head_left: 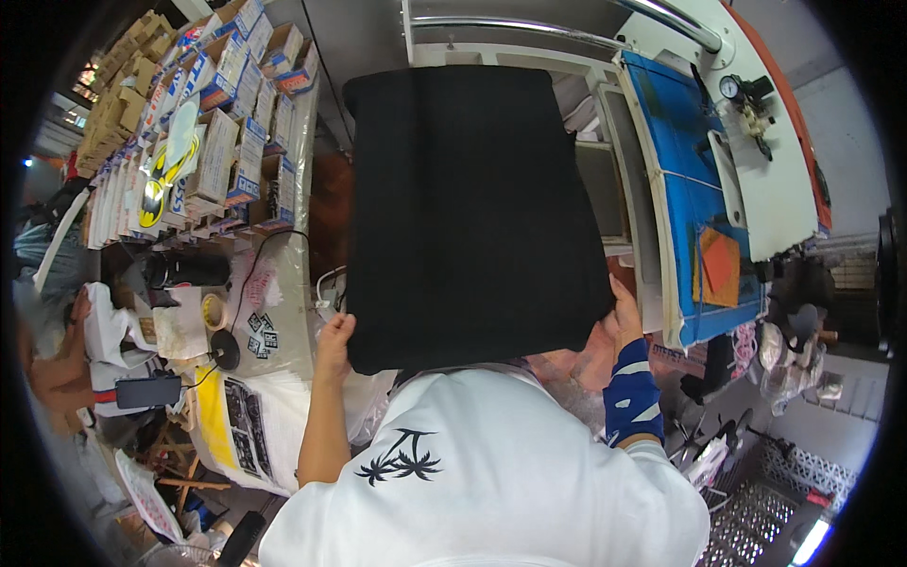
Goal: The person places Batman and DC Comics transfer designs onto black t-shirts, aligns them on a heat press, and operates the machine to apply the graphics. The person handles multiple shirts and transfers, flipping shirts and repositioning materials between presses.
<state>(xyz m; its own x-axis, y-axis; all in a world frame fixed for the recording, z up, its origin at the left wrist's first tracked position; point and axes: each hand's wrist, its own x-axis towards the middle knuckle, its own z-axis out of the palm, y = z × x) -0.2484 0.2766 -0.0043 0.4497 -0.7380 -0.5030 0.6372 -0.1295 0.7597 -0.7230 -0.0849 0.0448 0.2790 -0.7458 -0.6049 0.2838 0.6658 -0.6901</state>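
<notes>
A large black cloth (472, 217) spreads out in front of me, flat and roughly rectangular with rounded corners. Whether it is drawn over a board beneath, I cannot tell. At its near left corner my left hand (335, 342) is closed on the edge, fingers curled in. On the opposite side, my right hand (621, 314) grips the near right edge, with one finger pointing up along it; its other fingertips are partly hidden. A blue and white sleeve covers my right wrist.
To the left, stacked cardboard boxes (227, 161) stand above a table holding a tape roll (214, 310), small black-and-white stickers (262, 335) and a phone (148, 392). On the right are a blue screen frame (675, 189) and a pressure gauge (729, 87). A metal bar (510, 23) crosses the far side.
</notes>
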